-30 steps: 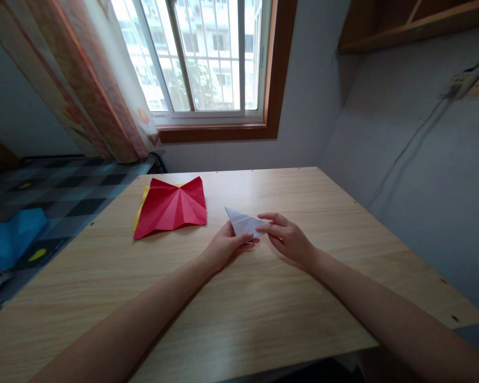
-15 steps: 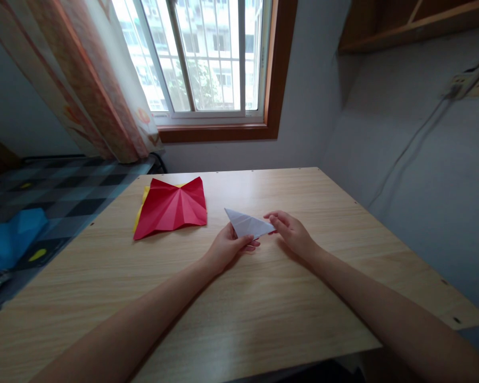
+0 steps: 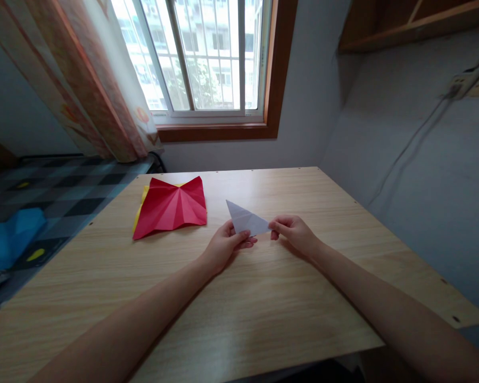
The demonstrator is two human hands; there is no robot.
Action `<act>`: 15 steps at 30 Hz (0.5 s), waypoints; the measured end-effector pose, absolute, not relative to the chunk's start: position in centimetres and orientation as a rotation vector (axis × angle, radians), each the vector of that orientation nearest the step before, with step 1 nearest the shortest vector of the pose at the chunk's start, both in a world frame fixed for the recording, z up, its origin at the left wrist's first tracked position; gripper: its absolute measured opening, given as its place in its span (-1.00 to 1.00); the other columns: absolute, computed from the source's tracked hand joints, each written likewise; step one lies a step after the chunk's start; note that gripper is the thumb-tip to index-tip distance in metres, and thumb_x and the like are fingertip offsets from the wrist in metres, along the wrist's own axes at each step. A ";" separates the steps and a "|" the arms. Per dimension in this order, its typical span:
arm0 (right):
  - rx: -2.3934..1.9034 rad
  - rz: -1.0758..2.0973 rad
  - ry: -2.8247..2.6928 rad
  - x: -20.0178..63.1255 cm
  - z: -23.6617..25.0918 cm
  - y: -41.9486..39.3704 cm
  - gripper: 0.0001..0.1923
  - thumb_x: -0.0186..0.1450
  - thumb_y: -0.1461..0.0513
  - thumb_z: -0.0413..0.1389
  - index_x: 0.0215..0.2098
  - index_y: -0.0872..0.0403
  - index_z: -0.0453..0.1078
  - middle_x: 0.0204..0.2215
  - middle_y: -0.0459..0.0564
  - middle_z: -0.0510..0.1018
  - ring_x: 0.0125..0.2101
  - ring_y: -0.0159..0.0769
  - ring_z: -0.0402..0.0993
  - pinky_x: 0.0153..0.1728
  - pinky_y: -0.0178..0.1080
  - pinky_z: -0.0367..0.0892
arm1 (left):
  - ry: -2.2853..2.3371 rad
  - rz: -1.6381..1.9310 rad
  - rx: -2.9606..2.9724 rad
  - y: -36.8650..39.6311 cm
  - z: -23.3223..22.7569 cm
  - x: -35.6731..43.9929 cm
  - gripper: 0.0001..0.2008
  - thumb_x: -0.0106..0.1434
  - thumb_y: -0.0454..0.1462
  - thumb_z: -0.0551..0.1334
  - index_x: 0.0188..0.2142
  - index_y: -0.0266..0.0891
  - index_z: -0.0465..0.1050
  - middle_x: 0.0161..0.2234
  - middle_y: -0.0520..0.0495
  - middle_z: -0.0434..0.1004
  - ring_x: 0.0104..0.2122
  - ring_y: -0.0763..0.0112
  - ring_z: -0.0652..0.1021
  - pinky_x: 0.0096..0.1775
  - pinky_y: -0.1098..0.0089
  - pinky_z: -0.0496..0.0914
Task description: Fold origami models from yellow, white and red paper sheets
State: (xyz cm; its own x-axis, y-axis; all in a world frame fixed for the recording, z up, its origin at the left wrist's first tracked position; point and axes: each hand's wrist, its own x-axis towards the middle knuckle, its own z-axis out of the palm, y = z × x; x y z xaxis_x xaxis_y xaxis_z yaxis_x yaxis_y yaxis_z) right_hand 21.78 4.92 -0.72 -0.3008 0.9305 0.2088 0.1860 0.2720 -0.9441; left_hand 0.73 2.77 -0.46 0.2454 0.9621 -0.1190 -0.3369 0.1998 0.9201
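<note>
Both hands hold white folded paper triangle (image 3: 244,219) just above wooden table (image 3: 263,298). Left hand (image 3: 223,246) pinches its lower left edge, thumb on top; right hand (image 3: 295,235) pinches the right tip w/ fingertips. Red creased paper (image 3: 171,206) lies flat on table to the left, over a yellow sheet (image 3: 143,196). Window (image 3: 199,53) and curtain (image 3: 83,80) behind.

— What carries everything here?
— A light wooden table (image 3: 263,298) set in the corner under the window.
— And on it?
— A creased red paper (image 3: 171,206) lies flat toward the table's far left edge, with a yellow sheet (image 3: 143,198) peeking from beneath the red paper's left side.
</note>
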 end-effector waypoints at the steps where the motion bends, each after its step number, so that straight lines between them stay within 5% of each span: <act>1: -1.029 1.125 -1.677 21.7 -0.7 4.9 -0.59 0.20 -0.04 0.16 -0.61 0.09 0.44 -0.62 -0.05 0.53 -0.52 -0.34 0.38 -0.37 -0.27 0.26 | 0.847 1.086 0.910 2.8 -0.5 0.7 -0.67 0.06 -0.39 0.42 -0.17 -0.34 0.42 -0.35 -0.10 0.61 -0.45 0.45 0.62 -0.39 0.55 0.53; 8: -0.962 1.297 -1.579 21.3 -0.8 4.6 -0.66 0.16 -0.02 0.22 -0.42 0.11 0.47 -0.63 -0.08 0.54 -0.56 -0.36 0.40 -0.42 -0.29 0.28 | 0.816 1.086 0.859 3.0 -0.3 0.4 -0.77 0.17 -0.32 0.37 -0.18 -0.36 0.47 -0.38 -0.11 0.61 -0.48 0.49 0.61 -0.40 0.58 0.52; 15: -0.948 1.401 -1.537 21.2 -0.7 4.5 -0.63 0.13 -0.03 0.25 -0.48 0.11 0.42 -0.63 -0.07 0.54 -0.58 -0.38 0.39 -0.45 -0.30 0.29 | 0.840 1.087 0.850 3.1 -0.3 0.4 -0.86 0.25 -0.33 0.30 -0.21 -0.37 0.47 -0.44 -0.10 0.60 -0.49 0.50 0.60 -0.41 0.58 0.51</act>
